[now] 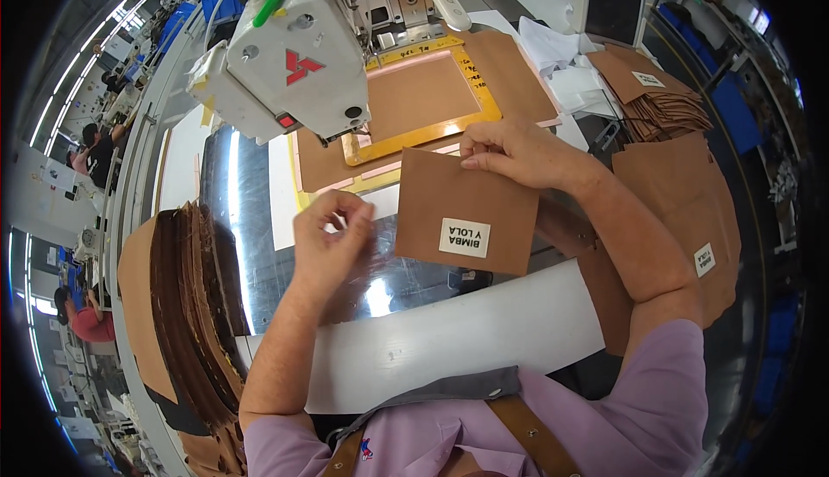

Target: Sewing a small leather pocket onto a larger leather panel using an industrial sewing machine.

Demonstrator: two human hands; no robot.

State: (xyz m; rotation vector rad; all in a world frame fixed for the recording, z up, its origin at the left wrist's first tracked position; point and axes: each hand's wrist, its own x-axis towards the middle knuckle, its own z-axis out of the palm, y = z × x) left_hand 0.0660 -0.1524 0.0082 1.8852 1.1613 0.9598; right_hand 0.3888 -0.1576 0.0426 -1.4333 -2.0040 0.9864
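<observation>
My right hand [509,151] pinches the upper edge of a brown leather panel [436,205], which hangs tilted above the metal table. A white label patch [465,238] with dark lettering sits low on that panel. Left of the panel and apart from it is my left hand [330,233], thumb and forefinger pinched together; anything between them is too small to make out. Just beyond both hands, a yellow frame [492,106] lies over brown sheet material [423,93] beneath the head of a white sewing machine [302,54].
A thick stack of brown pieces [186,296] stands at the left. On the right lie a pile of labelled brown panels [665,101] and larger brown pieces [673,209]. A white board [449,334] runs along the near side. Behind are crumpled white paper [553,50] and a dark screen [613,2].
</observation>
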